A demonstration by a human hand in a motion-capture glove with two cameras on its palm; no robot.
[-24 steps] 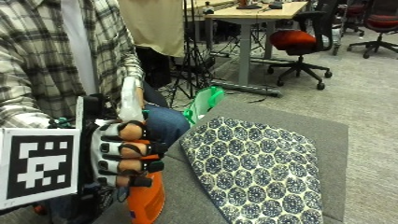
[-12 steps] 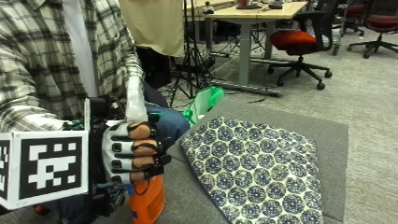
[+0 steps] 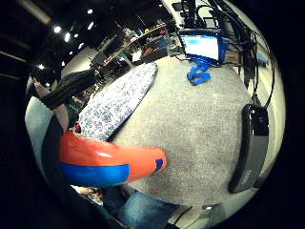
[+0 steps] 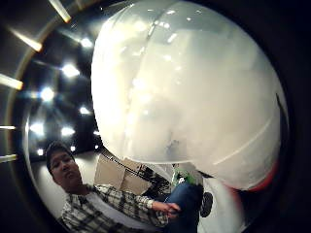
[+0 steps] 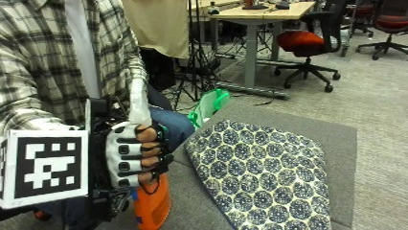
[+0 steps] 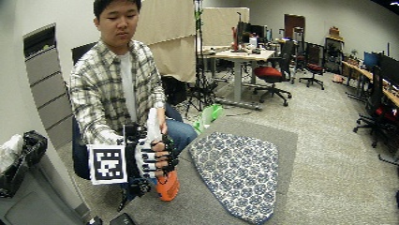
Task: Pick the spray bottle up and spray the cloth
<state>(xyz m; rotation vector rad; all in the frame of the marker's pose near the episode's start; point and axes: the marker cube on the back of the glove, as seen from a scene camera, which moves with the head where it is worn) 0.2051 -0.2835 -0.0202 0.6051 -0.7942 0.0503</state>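
My gloved right hand [image 5: 134, 155] grips a spray bottle around its neck. The bottle has an orange body [image 5: 152, 206] and a white spray head [image 5: 139, 103] that sticks up above my fingers. It is upright at the grey table's near left corner, and whether its base touches the table I cannot tell. The blue-and-white patterned cloth [image 5: 261, 167] lies flat on the table to the right of the bottle, apart from it. The wide outside view shows the same: hand [image 6: 152, 157], bottle [image 6: 167, 186], cloth [image 6: 237, 168]. The orange body [image 3: 109, 160] and white head [image 4: 189, 97] lie close against my palm.
The grey table surface [image 5: 331, 139] shows around the cloth. A green object [image 5: 210, 104] sits just past the table's far left edge. A black device [image 3: 252, 143], a blue object [image 3: 198, 74] and a lit screen [image 3: 205, 45] are at another side. Desks and office chairs stand behind.
My hand and the bottle have shifted only slightly. The cloth has not moved.
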